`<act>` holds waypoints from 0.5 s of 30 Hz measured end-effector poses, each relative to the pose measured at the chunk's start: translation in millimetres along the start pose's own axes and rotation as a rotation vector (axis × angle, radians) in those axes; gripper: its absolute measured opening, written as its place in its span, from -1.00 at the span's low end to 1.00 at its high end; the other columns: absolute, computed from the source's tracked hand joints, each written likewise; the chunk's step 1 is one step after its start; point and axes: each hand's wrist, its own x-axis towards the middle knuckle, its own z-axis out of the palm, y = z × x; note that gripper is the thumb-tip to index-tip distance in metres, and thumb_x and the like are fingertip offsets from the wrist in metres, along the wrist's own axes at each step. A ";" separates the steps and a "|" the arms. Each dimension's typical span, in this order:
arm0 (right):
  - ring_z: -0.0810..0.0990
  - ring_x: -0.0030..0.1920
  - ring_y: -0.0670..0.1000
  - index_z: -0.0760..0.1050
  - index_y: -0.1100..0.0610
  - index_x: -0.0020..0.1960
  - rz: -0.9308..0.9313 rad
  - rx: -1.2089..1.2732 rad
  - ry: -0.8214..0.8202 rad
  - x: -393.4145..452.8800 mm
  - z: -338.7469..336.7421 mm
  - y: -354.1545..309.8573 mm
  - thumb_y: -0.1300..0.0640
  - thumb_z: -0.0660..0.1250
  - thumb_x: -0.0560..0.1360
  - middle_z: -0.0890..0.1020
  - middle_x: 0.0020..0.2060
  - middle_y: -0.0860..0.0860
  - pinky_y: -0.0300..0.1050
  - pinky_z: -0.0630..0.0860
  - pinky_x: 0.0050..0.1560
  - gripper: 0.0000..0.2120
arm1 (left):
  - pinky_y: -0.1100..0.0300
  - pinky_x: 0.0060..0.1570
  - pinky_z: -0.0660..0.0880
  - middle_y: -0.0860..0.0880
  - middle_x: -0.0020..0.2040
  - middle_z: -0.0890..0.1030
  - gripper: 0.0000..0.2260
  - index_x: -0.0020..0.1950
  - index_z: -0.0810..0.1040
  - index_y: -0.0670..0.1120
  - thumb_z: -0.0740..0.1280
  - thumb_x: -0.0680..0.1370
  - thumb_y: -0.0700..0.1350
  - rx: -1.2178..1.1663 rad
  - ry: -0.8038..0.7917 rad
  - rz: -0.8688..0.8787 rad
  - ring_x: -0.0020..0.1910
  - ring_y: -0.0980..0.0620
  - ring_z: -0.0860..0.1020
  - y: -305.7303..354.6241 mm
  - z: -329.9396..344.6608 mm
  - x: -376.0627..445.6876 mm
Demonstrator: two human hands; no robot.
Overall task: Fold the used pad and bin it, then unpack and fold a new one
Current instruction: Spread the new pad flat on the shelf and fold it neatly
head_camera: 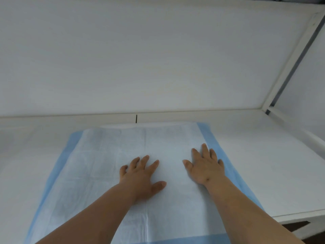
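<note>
Pad (pixel 109 173) flat on bed (pixel 255 164): thin, soft, light, likely slippery. Left hand (pixel 140 176), right hand (pixel 204 166) pressing, fingers spread, grasping nothing. Best grip: blue corners.

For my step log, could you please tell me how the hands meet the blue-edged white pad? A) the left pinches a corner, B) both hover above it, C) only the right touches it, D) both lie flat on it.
D: the left hand and right hand both rest with spread fingers on the blue-edged white pad.
</note>
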 end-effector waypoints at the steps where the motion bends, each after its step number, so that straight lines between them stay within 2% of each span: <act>1: -0.16 0.56 0.15 -0.02 -0.13 0.56 -0.002 -0.001 0.006 1.4 -1.0 -0.3 -0.35 -0.06 0.54 -0.20 0.58 -0.01 0.24 -0.05 0.50 -0.35 | -0.12 0.47 -0.09 0.10 0.59 -0.17 -0.30 0.53 -0.15 0.29 0.01 0.47 0.45 -0.007 0.007 -0.015 0.56 -0.02 -0.16 -1.6 -2.2 2.0; 4: -0.10 0.55 0.16 0.05 -0.13 0.54 -0.013 -0.006 0.025 5.7 -3.0 -1.7 -0.35 -0.03 0.53 -0.14 0.58 0.00 0.24 0.00 0.48 -0.36 | -0.12 0.49 -0.13 0.08 0.58 -0.24 -0.29 0.54 -0.19 0.26 -0.02 0.47 0.45 -0.034 0.019 -0.074 0.56 -0.02 -0.23 -9.3 -2.6 6.9; 7: -0.14 0.56 0.16 0.03 -0.13 0.55 -0.021 -0.005 0.010 10.8 -4.3 -2.1 -0.36 -0.03 0.52 -0.17 0.58 -0.01 0.23 -0.03 0.49 -0.34 | -0.15 0.49 -0.21 0.10 0.57 -0.29 -0.25 0.53 -0.25 0.26 -0.04 0.44 0.49 -0.054 0.003 -0.107 0.55 -0.02 -0.29 -12.8 1.8 7.4; 9: -0.18 0.56 0.15 0.01 -0.12 0.56 -0.026 -0.013 0.001 14.4 -5.3 -2.7 -0.35 -0.03 0.52 -0.19 0.58 -0.02 0.23 -0.08 0.50 -0.33 | -0.14 0.49 -0.15 0.10 0.58 -0.23 -0.23 0.54 -0.20 0.27 -0.01 0.43 0.50 -0.060 0.018 -0.119 0.56 -0.03 -0.23 -12.2 -0.5 8.5; 12: -0.23 0.57 0.13 0.02 -0.08 0.56 -0.070 -0.054 0.083 17.7 -5.5 -6.1 -0.31 -0.02 0.54 -0.18 0.58 0.00 0.22 -0.19 0.51 -0.34 | -0.09 0.46 0.01 0.06 0.59 -0.05 -0.26 0.55 -0.07 0.25 0.03 0.44 0.48 -0.087 0.141 -0.163 0.55 -0.05 -0.04 -14.3 -8.3 11.7; 15: -0.22 0.57 0.10 0.01 -0.05 0.58 -0.158 -0.089 0.154 20.5 -2.2 -11.5 -0.24 -0.04 0.58 -0.13 0.59 0.01 0.19 -0.24 0.52 -0.38 | -0.09 0.48 -0.02 0.03 0.59 -0.06 -0.31 0.56 -0.05 0.23 0.03 0.49 0.42 -0.129 0.204 -0.243 0.56 -0.05 -0.08 -26.4 -9.0 15.7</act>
